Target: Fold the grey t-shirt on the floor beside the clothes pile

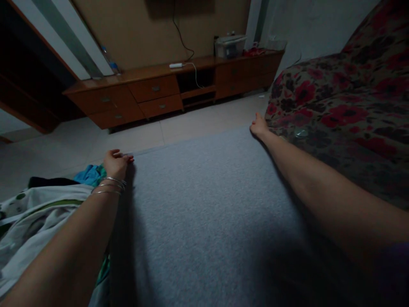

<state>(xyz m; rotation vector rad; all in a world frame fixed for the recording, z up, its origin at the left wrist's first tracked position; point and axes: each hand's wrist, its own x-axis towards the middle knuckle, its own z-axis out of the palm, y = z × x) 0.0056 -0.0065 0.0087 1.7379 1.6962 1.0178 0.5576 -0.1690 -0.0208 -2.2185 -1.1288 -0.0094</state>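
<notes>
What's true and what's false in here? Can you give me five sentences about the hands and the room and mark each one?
1. The left hand and right hand are at the far edge of the gray cloth. True.
2. The silver bracelets are on the right arm. False: they are on the left arm.
3. The sofa has red flowers on it. True.
4. The clear plastic box sits on the floor. False: it sits on the wooden cabinet.
5. A heap of fabric lies left of the gray cloth. True.
</notes>
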